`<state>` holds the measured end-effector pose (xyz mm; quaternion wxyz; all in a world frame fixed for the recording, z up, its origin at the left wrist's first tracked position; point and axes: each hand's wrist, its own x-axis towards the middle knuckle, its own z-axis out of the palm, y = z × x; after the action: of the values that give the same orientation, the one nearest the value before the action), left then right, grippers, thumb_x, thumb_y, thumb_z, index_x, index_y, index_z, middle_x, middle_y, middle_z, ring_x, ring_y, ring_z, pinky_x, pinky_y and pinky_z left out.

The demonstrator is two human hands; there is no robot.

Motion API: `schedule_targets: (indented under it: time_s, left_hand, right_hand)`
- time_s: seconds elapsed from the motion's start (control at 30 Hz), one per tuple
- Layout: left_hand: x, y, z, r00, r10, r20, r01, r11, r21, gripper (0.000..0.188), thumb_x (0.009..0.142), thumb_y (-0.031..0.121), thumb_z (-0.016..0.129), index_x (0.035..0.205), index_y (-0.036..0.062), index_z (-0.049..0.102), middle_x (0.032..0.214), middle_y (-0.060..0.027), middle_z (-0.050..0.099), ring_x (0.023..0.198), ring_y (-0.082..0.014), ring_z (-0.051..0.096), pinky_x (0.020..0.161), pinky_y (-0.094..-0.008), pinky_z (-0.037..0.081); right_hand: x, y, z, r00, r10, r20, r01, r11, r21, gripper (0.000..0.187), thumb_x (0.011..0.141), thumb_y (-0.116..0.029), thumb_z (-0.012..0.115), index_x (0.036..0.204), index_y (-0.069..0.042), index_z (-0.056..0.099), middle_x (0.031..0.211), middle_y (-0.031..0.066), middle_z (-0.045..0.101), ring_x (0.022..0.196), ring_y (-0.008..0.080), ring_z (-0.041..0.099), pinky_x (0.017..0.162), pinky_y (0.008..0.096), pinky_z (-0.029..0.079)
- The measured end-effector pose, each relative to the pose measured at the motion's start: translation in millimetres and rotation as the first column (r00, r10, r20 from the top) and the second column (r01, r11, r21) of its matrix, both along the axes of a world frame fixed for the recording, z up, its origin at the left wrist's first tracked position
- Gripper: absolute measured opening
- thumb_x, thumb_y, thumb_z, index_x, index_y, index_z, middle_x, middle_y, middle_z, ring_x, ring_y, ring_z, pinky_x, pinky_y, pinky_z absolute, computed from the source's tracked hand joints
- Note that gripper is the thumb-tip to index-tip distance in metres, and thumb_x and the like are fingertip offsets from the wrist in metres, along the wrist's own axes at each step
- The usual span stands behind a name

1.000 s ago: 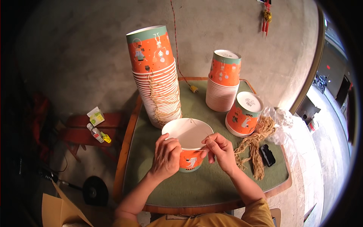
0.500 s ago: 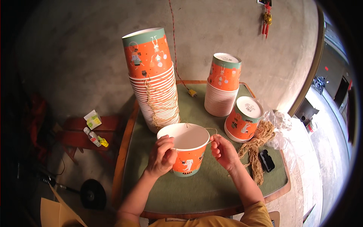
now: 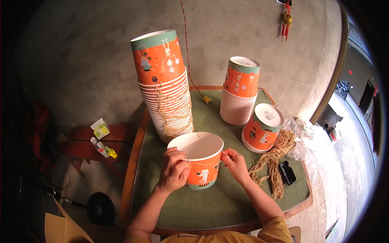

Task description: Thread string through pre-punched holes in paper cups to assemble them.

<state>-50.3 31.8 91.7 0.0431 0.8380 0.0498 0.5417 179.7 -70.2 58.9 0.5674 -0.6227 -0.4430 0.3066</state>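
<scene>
An orange paper bucket point(image 3: 204, 172) with a green base band and white rim stands upright on the green tabletop, its mouth facing up. My left hand point(image 3: 175, 169) is closed on its left side at the rim, thumb toward the front. A thin tan cord point(image 3: 202, 163) crosses the bucket's front just below the rim, running between my two hands. My right hand point(image 3: 236, 164) is closed in a pinch on the cord at the bucket's right side; its fingertips are partly hidden. A short bit of cord shows at the far inner rim.
Behind on the left rises a tall stack of nested buckets point(image 3: 172, 109) with cord loops hanging down it. Two shorter upside-down stacks point(image 3: 239, 107) point(image 3: 261, 131) stand at the right. Beside them lie a cord bundle point(image 3: 277, 168), a black plastic tray point(image 3: 287, 173) and clear plastic bags point(image 3: 302, 141).
My right hand has moved left and slightly down, against the bucket's side. The cord loop that stood out at the right rim now lies across the front. My left hand stays at the rim.
</scene>
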Motion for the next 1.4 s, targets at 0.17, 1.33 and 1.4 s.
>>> schedule_targets:
  time_s: [0.17, 1.33, 1.4]
  left_hand:
    - [-0.2, 3.2, -19.1, 0.992, 0.031, 0.119, -0.007, 0.98, -0.2, 0.028, 0.081, -0.001, 0.069, 0.098, 0.0078, 0.047, 0.092, -0.0094, 0.048, 0.09, -0.0294, 0.048, 0.088, -0.0454, 0.043]
    - [-24.7, 33.4, 129.5, 0.824, -0.144, 0.548, 0.532, 0.528, -0.662, 0.035, 0.105, 0.031, 0.042, 0.123, 0.0053, 0.056, 0.114, -0.0021, 0.05, 0.109, -0.0125, 0.046, 0.102, -0.0296, 0.036]
    - [-28.2, 41.7, 143.2, 0.942, 0.012, 0.334, 0.185, 0.813, -0.552, 0.048, 0.104, 0.036, 0.037, 0.135, 0.0023, 0.051, 0.125, -0.0109, 0.04, 0.125, -0.0204, 0.034, 0.109, -0.0345, 0.027]
  right_hand:
    - [-7.0, -3.0, 5.8, 0.923, 0.001, 0.386, 0.041, 0.994, -0.102, 0.02, 0.09, -0.021, 0.06, 0.096, -0.003, 0.066, 0.091, 0.016, 0.066, 0.073, 0.0278, 0.063, 0.069, 0.0363, 0.05]
    - [-41.7, 7.5, 84.8, 0.903, 0.371, 0.218, -0.431, 0.787, 0.442, 0.077, 0.092, -0.027, 0.067, 0.146, -0.006, 0.016, 0.143, 0.0133, 0.035, 0.134, 0.0234, 0.037, 0.113, 0.0422, 0.03]
    - [-40.4, 21.0, 113.3, 0.913, 0.358, 0.196, -0.407, 0.771, 0.489, 0.074, 0.094, -0.027, 0.064, 0.146, -0.009, 0.014, 0.143, 0.013, 0.036, 0.134, 0.0221, 0.038, 0.11, 0.041, 0.033]
